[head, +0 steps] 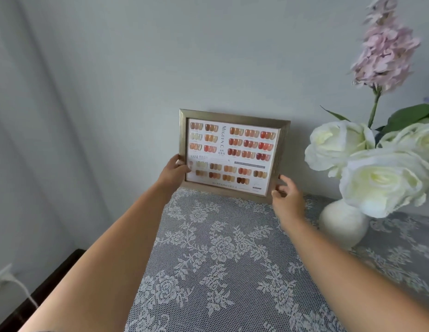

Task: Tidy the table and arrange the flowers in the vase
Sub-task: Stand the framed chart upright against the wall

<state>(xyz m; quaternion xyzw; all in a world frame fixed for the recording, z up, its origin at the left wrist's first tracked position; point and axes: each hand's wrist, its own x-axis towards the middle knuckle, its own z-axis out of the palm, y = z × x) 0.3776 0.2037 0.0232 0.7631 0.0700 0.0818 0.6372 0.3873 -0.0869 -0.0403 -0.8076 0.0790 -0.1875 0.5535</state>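
A gold picture frame (232, 116) with a nail-colour chart stands at the far edge of the table, against the wall. My left hand (173, 172) grips its lower left side, thumb on the front. My right hand (286, 196) is at the frame's lower right corner, fingers loosely curled and touching the edge. At the right stands a round white vase (343, 224) holding white roses (381, 180) and a tall pink flower spike (386, 49).
A grey lace tablecloth (220, 259) covers the table. The pale wall (160, 56) rises right behind the frame. At lower left a white plug and cable (7, 279) sit beside the table's dark edge (60, 271).
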